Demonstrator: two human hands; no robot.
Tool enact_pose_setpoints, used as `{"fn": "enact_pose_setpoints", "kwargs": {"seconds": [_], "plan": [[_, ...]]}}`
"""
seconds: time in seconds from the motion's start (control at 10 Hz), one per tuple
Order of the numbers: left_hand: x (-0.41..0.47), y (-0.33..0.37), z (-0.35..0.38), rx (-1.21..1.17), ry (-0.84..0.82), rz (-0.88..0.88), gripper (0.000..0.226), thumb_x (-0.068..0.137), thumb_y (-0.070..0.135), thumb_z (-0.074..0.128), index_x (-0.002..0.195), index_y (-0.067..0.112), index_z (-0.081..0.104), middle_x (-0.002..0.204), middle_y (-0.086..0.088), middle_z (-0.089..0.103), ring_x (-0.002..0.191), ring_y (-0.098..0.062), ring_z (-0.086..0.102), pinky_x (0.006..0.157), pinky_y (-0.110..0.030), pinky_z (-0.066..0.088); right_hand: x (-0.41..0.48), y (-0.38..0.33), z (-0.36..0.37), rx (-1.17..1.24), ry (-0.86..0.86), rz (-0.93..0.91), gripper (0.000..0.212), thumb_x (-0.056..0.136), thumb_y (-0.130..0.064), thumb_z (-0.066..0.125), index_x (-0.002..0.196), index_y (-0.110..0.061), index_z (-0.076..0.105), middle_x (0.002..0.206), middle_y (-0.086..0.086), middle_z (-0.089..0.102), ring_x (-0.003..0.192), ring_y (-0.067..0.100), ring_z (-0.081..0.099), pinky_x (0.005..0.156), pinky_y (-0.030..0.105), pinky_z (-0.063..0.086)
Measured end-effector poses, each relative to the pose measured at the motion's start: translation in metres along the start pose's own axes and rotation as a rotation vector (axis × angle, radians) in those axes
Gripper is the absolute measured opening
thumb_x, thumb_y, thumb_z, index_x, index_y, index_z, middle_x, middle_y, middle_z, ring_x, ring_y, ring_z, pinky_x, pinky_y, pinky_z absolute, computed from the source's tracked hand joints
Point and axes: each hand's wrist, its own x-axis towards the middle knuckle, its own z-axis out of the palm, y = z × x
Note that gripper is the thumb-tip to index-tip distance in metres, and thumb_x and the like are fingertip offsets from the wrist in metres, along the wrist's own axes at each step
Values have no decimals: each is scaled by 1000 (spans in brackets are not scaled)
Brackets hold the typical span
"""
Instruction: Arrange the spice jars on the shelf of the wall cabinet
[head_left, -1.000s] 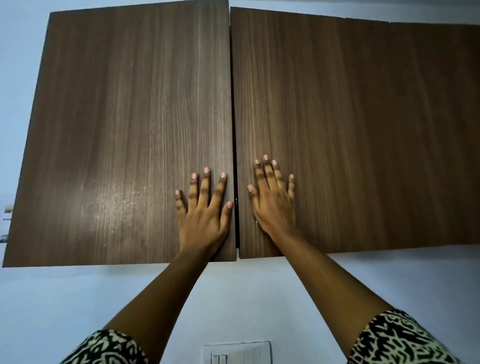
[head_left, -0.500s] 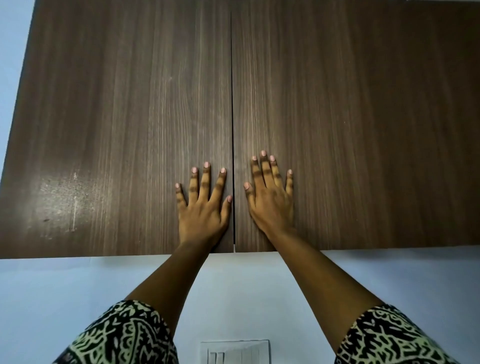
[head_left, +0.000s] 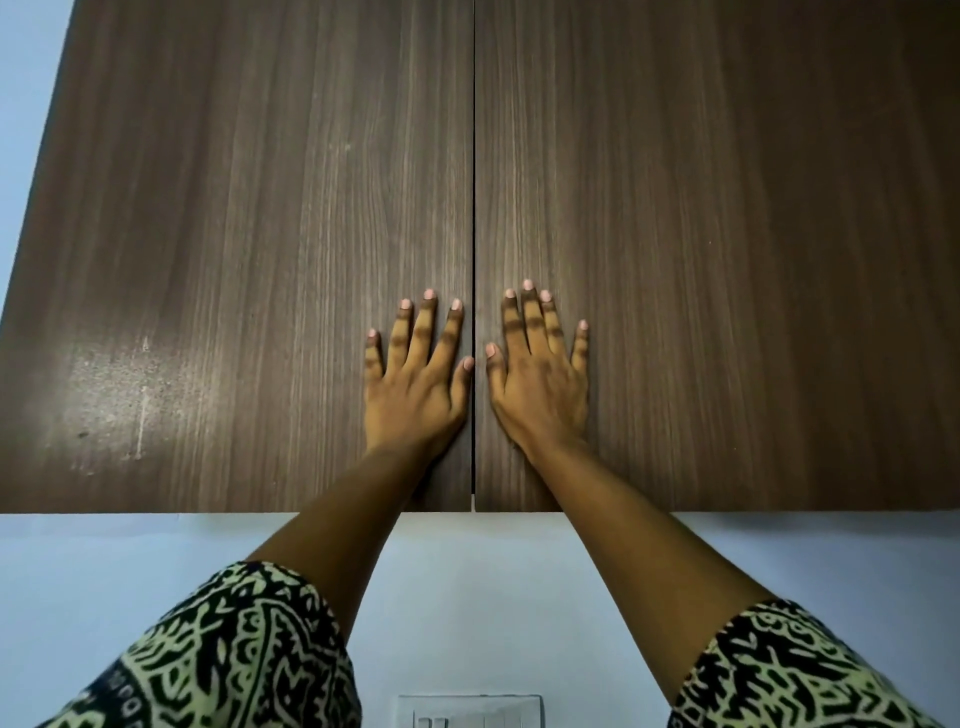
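The wall cabinet fills most of the view, with its two dark wood doors closed flush. My left hand (head_left: 418, 384) lies flat, fingers spread, on the left door (head_left: 249, 249) near its lower inner corner. My right hand (head_left: 540, 382) lies flat on the right door (head_left: 727, 249), just across the narrow centre seam. Neither hand holds anything. The shelf and the spice jars are hidden behind the doors.
A pale blue wall (head_left: 104, 561) runs below the cabinet's bottom edge. A white switch plate (head_left: 470, 712) is set in the wall at the bottom centre. My patterned black-and-cream sleeves (head_left: 223, 660) fill the lower corners.
The two doors, slightly ajar and angled a second ago, now sit flush and closed. Both hands stay flat on the doors, and the view has moved closer to the cabinet.
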Motion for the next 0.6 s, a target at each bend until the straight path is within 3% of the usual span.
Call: {"fn": "enact_pose_setpoints", "kwargs": {"seconds": [0.1,0.3,0.5,0.6], "plan": [[-6,2,-1,-25,15,-30,61,93,46,3,151,29,-4,160,3,-7,147,-16,-11,117,-44,-9,-4,-1,1,17,28,7,59,97,-42,13,150,-22,-2,160,-1,-3,148,15,-5,115,46,-8],[-52,7,5,-34,-16,-86,59,96,42,6,151,26,-3,160,2,-7,147,-18,-10,117,-46,-10,-56,-7,16,-10,90,19,59,95,-40,23,149,-17,20,157,3,22,143,16,11,116,52,8],[-92,10,0,-29,-184,-81,59,97,44,4,149,25,-15,158,1,-21,143,-17,-25,116,-44,-16,-103,-13,12,-82,-61,74,60,98,-45,6,148,-15,22,155,7,29,142,22,20,112,51,16],[-110,14,-11,-38,-302,-93,61,93,47,-5,146,24,-24,155,0,-29,141,-19,-29,114,-45,-16,-124,-18,6,-99,-129,102,63,94,-48,18,146,-14,28,152,7,35,140,24,24,107,56,22]]}}
